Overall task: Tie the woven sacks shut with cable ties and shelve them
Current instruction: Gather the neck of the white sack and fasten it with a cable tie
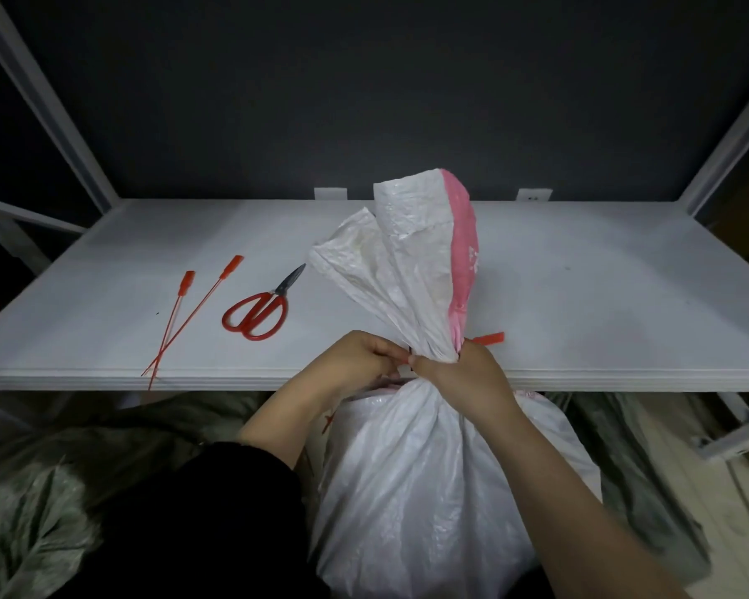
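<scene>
A full white woven sack (429,482) with a pink stripe stands in front of the white shelf (580,296). Its gathered top fans out above the neck. My right hand (459,378) grips the bunched neck. A red cable tie (489,338) goes round the neck, its flat end sticking out to the right behind that hand. My left hand (364,361) pinches the tie's other end at the left of the neck. Two spare red cable ties (195,313) lie crossed on the shelf at the left.
Red-handled scissors (260,313) lie on the shelf between the spare ties and the sack. White uprights (48,110) frame the shelf on both sides. Grey-green sacks (31,512) lie on the floor to the left and right of the white one.
</scene>
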